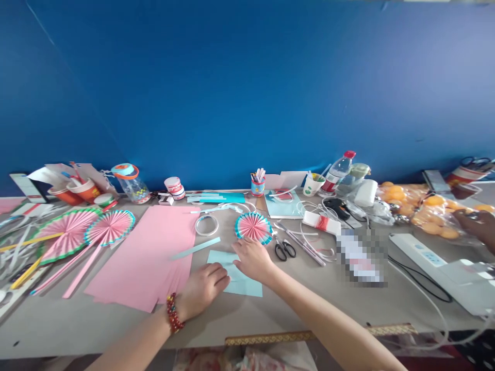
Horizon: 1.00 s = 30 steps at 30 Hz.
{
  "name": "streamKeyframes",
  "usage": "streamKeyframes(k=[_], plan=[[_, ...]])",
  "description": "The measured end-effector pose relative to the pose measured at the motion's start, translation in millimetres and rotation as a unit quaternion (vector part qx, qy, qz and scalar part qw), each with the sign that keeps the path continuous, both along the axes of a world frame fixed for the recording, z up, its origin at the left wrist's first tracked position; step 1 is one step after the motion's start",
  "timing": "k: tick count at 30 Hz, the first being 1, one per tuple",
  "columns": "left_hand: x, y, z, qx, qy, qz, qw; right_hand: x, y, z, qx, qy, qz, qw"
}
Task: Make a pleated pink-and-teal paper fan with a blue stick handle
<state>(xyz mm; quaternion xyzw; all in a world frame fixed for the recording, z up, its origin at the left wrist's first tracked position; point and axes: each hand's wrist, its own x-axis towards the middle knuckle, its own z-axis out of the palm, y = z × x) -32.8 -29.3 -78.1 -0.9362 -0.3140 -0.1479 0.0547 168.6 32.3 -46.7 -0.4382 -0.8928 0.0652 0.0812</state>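
A light blue paper sheet [247, 286] lies flat on the table in front of me. My left hand [203, 289] rests on its left edge with the fingers curled down onto the paper; a red bead bracelet sits on that wrist. My right hand [251, 259] lies on the sheet's upper middle, fingers stretched forward and pressed flat. Just beyond its fingertips sits a small round pink-and-blue pleated paper fan [253, 227]. A loose blue paper strip [195, 248] lies to the left of the sheet.
A stack of pink paper [147, 257] lies left, with two pink fans on sticks [88, 232] beyond. Black scissors [284, 248], a tape ring [206, 224], cups, a jar and a bottle [337, 172] stand behind. A power strip [421, 252] and another person's hand [479, 226] are right.
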Motion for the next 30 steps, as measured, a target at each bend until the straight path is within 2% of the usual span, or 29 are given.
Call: streamKeyframes(k=[5, 9, 12, 16, 18, 20, 21, 23, 25, 27, 28, 30], plan=[[-1, -5, 4.3, 0.001, -0.011, -0.013, 1.000, 3, -10, 0.0, -0.039, 0.005, -0.006, 0.999], [-1, -9, 5.7, 0.024, -0.074, -0.046, 0.996, 17, -10, 13.6, -0.048, 0.030, -0.036, 0.998], [-3, -10, 5.3, 0.040, -0.122, -0.059, 0.990, 49, 18, 37.8, -0.020, 0.066, -0.090, 0.994], [-3, -11, 5.5, 0.047, -0.159, -0.065, 0.984, 112, 84, 72.9, 0.037, 0.095, -0.188, 0.977], [-2, -11, 5.3, 0.045, -0.163, -0.048, 0.984, 134, 109, 82.6, 0.058, 0.102, -0.216, 0.969], [-1, -10, 4.5, 0.041, -0.155, -0.019, 0.987, 140, 113, 83.3, 0.090, 0.110, -0.233, 0.962], [0, -9, 3.8, 0.037, -0.146, -0.005, 0.989, 136, 106, 79.9, 0.105, 0.116, -0.232, 0.960], [1, -7, 2.0, 0.027, -0.122, 0.020, 0.992, 117, 75, 66.4, 0.122, 0.133, -0.195, 0.964], [3, -6, 0.5, 0.022, -0.095, 0.034, 0.995, 90, 28, 47.0, 0.099, 0.184, -0.041, 0.977], [5, -6, -0.2, 0.024, -0.077, 0.040, 0.996, 63, -18, 26.7, 0.069, 0.162, 0.076, 0.981], [5, -7, 0.0, 0.025, -0.073, 0.041, 0.996, 52, -37, 17.4, 0.072, 0.134, 0.101, 0.983], [7, -8, 1.0, 0.020, -0.072, 0.045, 0.996, 39, -61, 1.2, 0.095, 0.096, 0.076, 0.988]])
